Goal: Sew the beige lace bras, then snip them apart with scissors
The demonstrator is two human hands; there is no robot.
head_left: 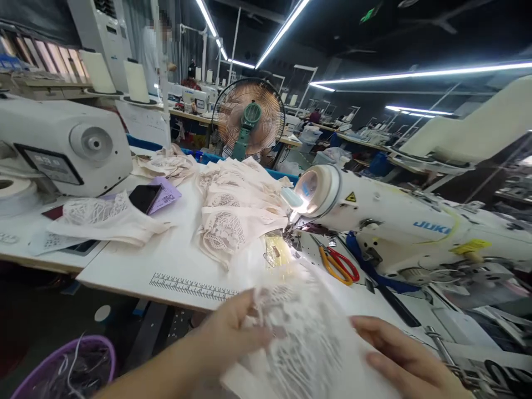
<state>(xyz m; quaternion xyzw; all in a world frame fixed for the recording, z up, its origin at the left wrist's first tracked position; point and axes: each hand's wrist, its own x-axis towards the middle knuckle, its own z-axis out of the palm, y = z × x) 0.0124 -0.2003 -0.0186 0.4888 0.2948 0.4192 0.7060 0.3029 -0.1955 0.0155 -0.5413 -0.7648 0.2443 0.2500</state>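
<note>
A cream lace bra piece, blurred by motion, is spread between my two hands at the table's front edge. My left hand pinches its left side between thumb and fingers. At its right edge, my right hand has its fingers curled against the fabric. Just beyond the piece stands the white sewing machine, its needle area lit. A row of similar lace bra pieces lies overlapped left of the needle. Orange-and-red-handled scissors rest on the machine bed, right of the needle.
Another lace piece lies on the left beside a dark phone and a purple paper. A second sewing machine stands at left. A printed ruler runs along the table edge. A purple bin is below; a fan stands behind.
</note>
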